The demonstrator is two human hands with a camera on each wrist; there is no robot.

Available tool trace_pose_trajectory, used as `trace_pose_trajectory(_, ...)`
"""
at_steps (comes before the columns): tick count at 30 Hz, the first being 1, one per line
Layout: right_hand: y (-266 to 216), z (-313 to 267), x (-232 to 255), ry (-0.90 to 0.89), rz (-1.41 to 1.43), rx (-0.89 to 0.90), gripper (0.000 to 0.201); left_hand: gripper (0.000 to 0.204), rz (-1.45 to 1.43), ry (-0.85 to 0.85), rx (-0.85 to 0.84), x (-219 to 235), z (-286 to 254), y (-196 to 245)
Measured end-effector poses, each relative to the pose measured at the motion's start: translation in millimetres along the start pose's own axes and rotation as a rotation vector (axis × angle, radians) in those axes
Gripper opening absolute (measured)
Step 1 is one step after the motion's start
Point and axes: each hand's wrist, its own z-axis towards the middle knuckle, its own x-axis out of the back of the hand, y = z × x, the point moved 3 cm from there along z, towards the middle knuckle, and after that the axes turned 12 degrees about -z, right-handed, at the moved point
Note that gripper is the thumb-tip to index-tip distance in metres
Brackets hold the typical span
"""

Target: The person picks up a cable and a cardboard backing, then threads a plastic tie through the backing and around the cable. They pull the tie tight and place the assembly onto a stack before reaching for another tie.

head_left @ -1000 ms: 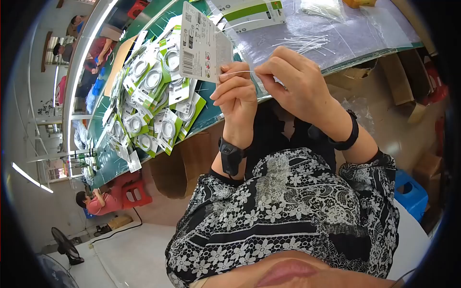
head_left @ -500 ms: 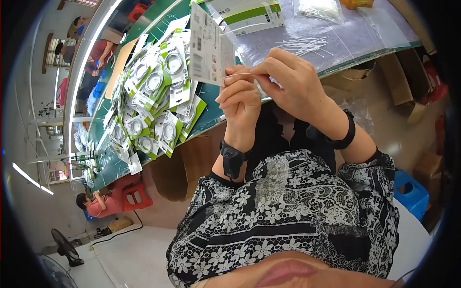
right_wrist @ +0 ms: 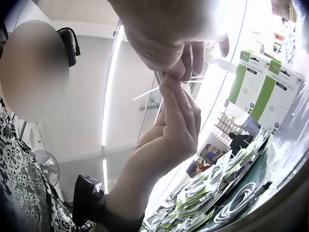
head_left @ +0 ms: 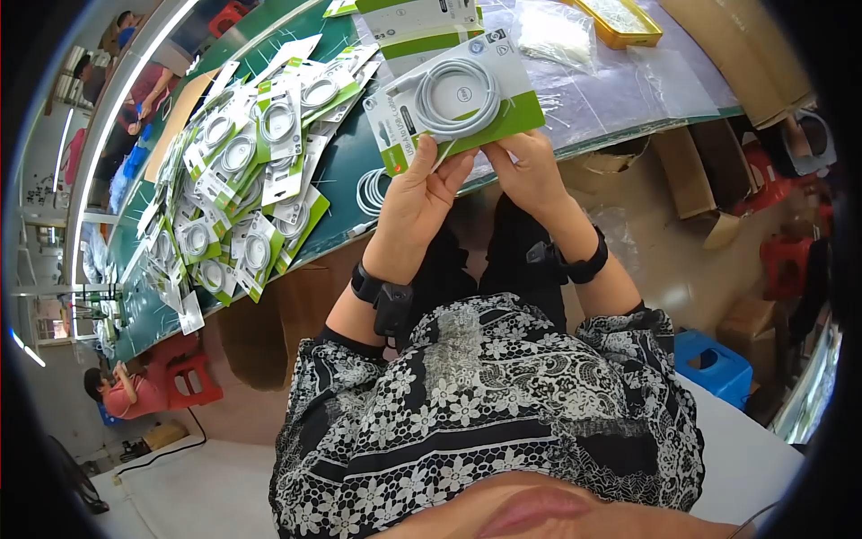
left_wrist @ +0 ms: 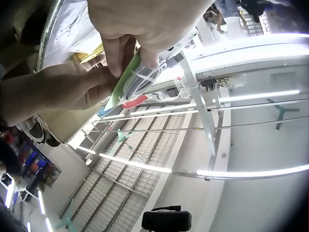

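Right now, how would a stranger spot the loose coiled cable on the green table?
Find the green table and its big heap of carded cables. Between that heap and the person's left hand, near the table's edge, lies a white coil. Unlike its neighbours, it has no card behind it.

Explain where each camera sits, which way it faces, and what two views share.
Head: head-worn, facing forward and down at a cable card between left hand and right hand; blouse shows.
Left wrist: on that wrist, facing past both hands toward ceiling lights; right forearm shows.
Right wrist: on that wrist, facing past both hands toward ceiling lights and a cable pile; left forearm and blouse show.
Head and right wrist share that pile.
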Motion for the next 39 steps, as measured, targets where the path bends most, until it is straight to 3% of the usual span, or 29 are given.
trace_pose_trajectory(4, -14.6, -5.6, 13.4, 0.113, -0.143, -0.091, 0.024, 0.03, 0.12, -0.02, -0.19, -9.7, -1.8, 0.8)
trace_pose_trajectory(9, -38.5, -8.4, 28.5, 0.172, -0.34, 0.072, 0.021, 0.028, 0.181, -0.053, -0.28, -14.5, -3.9, -6.2)
trace_pose_trajectory(12, -59.0, 3.5, 33.1, 0.22, -0.552, 0.108, 0.02, 0.027, 0.408, -0.093, -0.417, -12.5, -9.0, -10.1)
trace_pose_trajectory(15, -50.3, 14.3, 23.5, 0.113, -0.412, 0.14, 0.02, 0.027, 0.427, -0.079, -0.422, -11.1, -13.5, -14.7)
trace_pose_trajectory(20, -41.4, 3.9, 0.0, 0.1, -0.351, 0.106, 0.021, 0.027, 0.396, -0.017, -0.394, 5.3, -17.7, -19.7)
trace_pose_trajectory(23, -25.2, 2.8, 3.5, 0.136, -0.228, 0.172, 0.023, 0.027, 0.279, -0.014, -0.331, -0.8, -17.2, -14.7)
trace_pose_trajectory(29, -39.6, -11.2, 12.1, 0.059, -0.417, 0.35, 0.024, 0.028, 0.254, -0.057, -0.333, 4.8, -11.6, -7.0)
trace_pose_trajectory(31, -41.5, -13.9, 5.1, 0.039, -0.513, 0.377, 0.025, 0.027, 0.17, -0.046, -0.223, -2.4, -14.3, -13.3)
trace_pose_trajectory(36, -34.0, -6.0, 2.2, 0.037, -0.434, 0.403, 0.023, 0.027, 0.024, 0.011, -0.103, 2.5, -14.6, -13.5)
trace_pose_trajectory(39, -30.4, -2.7, 5.4, 0.038, -0.387, 0.403, 0.022, 0.026, 0.006, -0.005, -0.131, -1.3, -16.2, -15.5)
